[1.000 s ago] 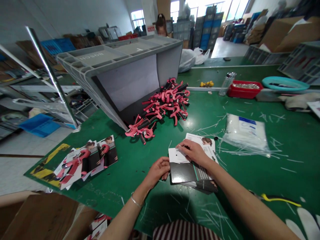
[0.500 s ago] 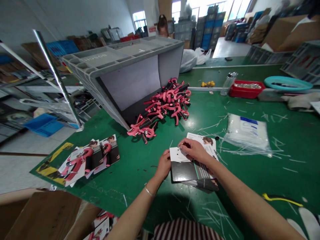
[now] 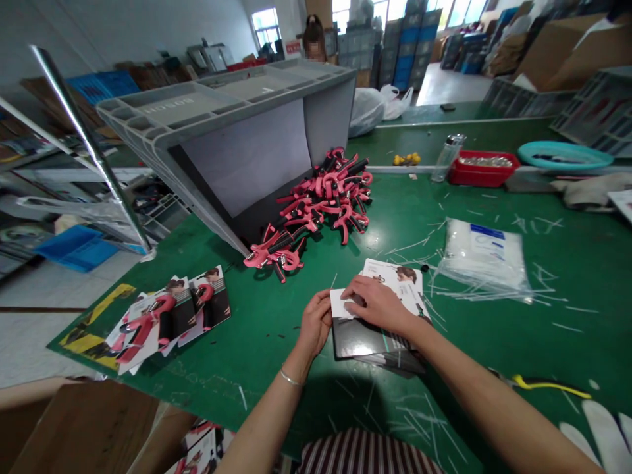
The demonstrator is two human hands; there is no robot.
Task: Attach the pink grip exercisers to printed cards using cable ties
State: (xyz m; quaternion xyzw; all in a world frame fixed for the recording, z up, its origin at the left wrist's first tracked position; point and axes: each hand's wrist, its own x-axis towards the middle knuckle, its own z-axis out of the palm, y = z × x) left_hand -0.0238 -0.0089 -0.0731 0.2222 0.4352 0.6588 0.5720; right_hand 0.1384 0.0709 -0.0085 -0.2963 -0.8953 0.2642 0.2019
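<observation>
A printed backing card (image 3: 370, 339), white along its top and dark below, lies on a small stack of similar cards (image 3: 388, 268) in front of me. My left hand (image 3: 316, 324) pinches its left edge between thumb and fingers. A thin white strip (image 3: 334, 281) sticks up beside those fingertips. Over the card's white top part rests my right hand (image 3: 379, 303), fingers bent and the thumb apart from the index finger. No object shows between them. Its palm and wrist hide much of the card.
Pink-and-black clamp-like tools (image 3: 328, 197) spill from a tipped grey crate (image 3: 162, 141). Cards with such tools (image 3: 172, 316) lie left. To the right are a bag of white strips (image 3: 486, 257), loose strips, a red tray (image 3: 481, 172), a glass bottle (image 3: 448, 159) and yellow-handled pliers (image 3: 550, 384).
My right hand's pinch over the card's top has loosened, and its fingers now lie lower and flatter on the card. My left hand stays at the left edge. The view has shifted slightly.
</observation>
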